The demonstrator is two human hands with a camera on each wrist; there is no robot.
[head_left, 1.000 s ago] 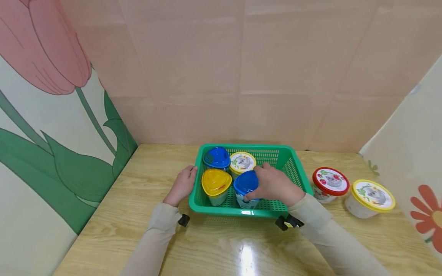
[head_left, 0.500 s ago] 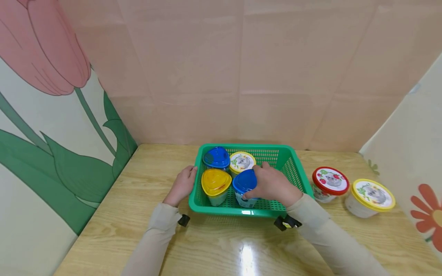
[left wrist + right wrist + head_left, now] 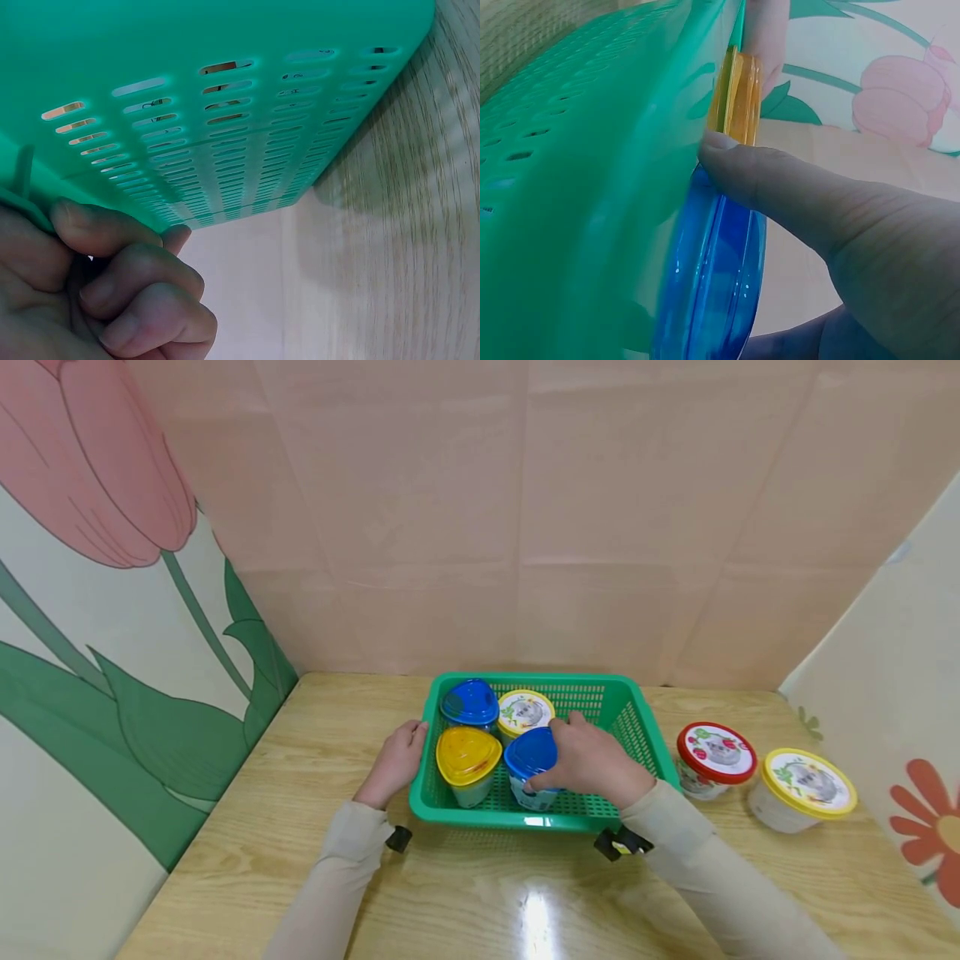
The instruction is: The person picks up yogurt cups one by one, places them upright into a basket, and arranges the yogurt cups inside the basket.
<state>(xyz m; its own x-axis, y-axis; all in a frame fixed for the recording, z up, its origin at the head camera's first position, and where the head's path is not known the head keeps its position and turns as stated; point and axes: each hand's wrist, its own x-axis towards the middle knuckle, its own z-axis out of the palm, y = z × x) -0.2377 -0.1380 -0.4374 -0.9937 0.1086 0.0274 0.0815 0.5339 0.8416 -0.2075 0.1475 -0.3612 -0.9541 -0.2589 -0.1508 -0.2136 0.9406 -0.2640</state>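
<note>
A green plastic basket stands on the table, and my left hand grips its left rim. In the left wrist view that hand's fingers are curled by the perforated basket wall. Inside the basket, my right hand holds a tub with a blue rounded-triangle lid from its right side. The right wrist view shows the thumb against this blue lid. Beside it sits a yellow-lidded tub. Behind are another blue-lidded tub and a round yellow-rimmed tub.
Right of the basket, on the wood table, stand a red-rimmed round tub and a larger yellow-rimmed tub. A pink-beige wall covering rises behind, with flower-printed panels at both sides.
My right hand and the blue-lidded tub it holds have shifted slightly left, towards the yellow-lidded tub. My left hand stays on the rim.
</note>
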